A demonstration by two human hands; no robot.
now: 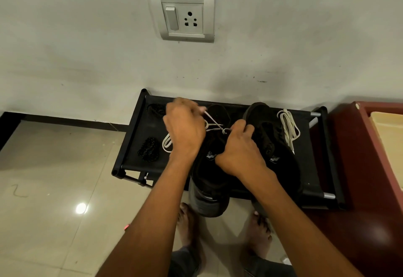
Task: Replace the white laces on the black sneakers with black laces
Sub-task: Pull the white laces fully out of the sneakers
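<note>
Head view: a person's left hand (185, 128) pinches a white lace (212, 124) and holds it up over the left of two black sneakers (209, 167) on a low black rack (135, 132) against a wall; the right hand (238, 148) grips that shoe's upper, fingers (244, 127) curled at the eyelets. A loose white lace (289, 127) lies beside the right sneaker (274, 141), and what appear to be coiled black laces (149, 148) rest at the rack's left end. A wall socket (183, 16) sits above
</note>
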